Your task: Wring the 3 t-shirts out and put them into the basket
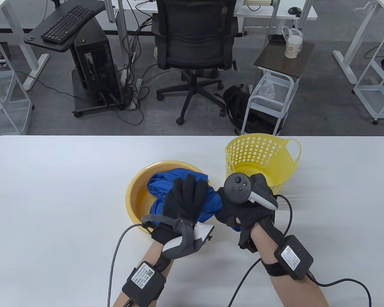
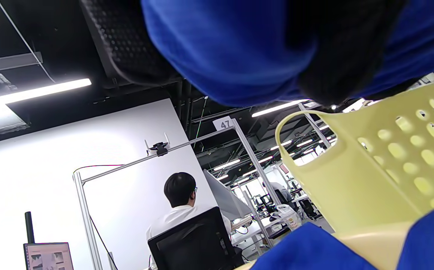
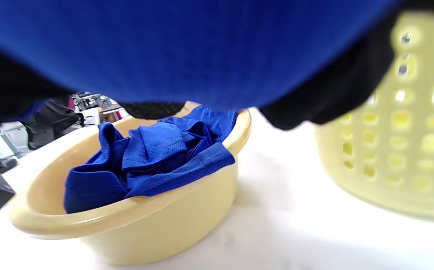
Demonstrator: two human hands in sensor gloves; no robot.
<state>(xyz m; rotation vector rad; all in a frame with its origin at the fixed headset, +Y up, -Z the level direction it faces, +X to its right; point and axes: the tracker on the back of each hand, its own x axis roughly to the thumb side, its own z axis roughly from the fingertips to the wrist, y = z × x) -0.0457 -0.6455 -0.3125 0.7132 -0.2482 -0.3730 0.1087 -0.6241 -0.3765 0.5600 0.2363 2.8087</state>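
Sitting left of centre on the white table [image 1: 51, 192], the yellow basin [image 1: 137, 195] keeps the remaining blue t-shirts [image 3: 153, 157] bunched inside, one fold draped over its right rim, so any drips would fall back in. Just above its near edge, the left hand [image 1: 182, 201] has its fingers curled round one end of the blue t-shirt [image 1: 212, 204] being wrung, and to the right the right hand [image 1: 243, 208] grips the other end, fingers wrapped about the cloth; the short stretch between them looks bunched for twisting. Further right and a little farther off, the perforated yellow basket [image 1: 262, 153] stands upright, apparently with no shirt in it, its near rim close behind the right hand. Bare tabletop lies on both sides and along the near edge, though trailing glove cables cross it
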